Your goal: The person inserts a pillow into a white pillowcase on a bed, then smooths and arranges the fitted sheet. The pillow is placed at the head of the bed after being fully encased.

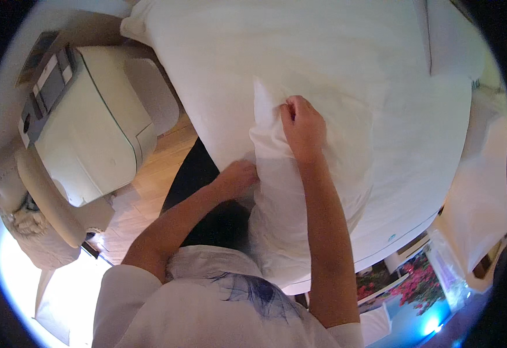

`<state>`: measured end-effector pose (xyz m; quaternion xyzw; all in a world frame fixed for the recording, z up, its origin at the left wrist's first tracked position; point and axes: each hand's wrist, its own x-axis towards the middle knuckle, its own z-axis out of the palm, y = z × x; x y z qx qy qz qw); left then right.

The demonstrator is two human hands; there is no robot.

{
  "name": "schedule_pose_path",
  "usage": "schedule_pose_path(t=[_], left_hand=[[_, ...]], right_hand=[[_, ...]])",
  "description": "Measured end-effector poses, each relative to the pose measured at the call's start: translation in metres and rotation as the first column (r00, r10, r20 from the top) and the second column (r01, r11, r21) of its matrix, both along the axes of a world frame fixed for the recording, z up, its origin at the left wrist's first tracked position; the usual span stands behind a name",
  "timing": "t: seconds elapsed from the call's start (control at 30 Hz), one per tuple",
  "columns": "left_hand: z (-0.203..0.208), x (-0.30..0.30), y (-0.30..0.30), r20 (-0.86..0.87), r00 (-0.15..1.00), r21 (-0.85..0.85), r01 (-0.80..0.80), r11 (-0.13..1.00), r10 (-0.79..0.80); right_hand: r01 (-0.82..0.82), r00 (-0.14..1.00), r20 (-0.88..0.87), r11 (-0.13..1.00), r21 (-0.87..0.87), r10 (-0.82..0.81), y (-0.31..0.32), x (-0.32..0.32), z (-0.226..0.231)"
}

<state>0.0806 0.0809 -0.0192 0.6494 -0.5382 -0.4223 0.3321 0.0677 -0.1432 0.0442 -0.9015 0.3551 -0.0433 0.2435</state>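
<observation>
In the head view, one broad bed in a white sheet (207,52) stands on a brown wooden floor (143,188), one rounded cream cabinet (85,133) left of the bed. At the bed's near edge lies one rumpled, creased white cloth pillow (279,223). The left hand (239,177) curls its grip at the pillow, as does the right hand (307,130); whether either pinches cloth, I cannot tell.

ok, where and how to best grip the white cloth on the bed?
Probably pinch the white cloth at its left edge, coming from the left: that edge runs in loose, soft folds, and the left hand is at it.
</observation>
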Motion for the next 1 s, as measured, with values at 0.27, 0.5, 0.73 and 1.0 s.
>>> schedule_pose_path(t=[0.27,0.5,0.73,1.0], left_hand=[[0.016,0.078,-0.083,-0.371,0.583,0.305,-0.659,0.688,0.723],[0.013,0.073,-0.113,-0.290,0.498,0.530,-0.627,0.571,0.817],[0.013,0.072,-0.136,-0.280,0.398,0.414,-0.771,0.484,0.873],[0.021,0.046,-0.132,-0.139,0.495,0.452,-0.739,0.499,0.858]], right_hand=[[-0.108,0.992,0.078,0.992,0.069,0.102,0.009,-0.008,0.009],[-0.224,0.975,0.020,0.974,0.039,0.223,0.018,-0.028,0.046],[0.036,0.996,-0.073,0.958,-0.285,-0.059,0.039,-0.147,0.084],[0.047,0.990,0.139,0.959,-0.279,-0.007,0.030,-0.173,0.075]])
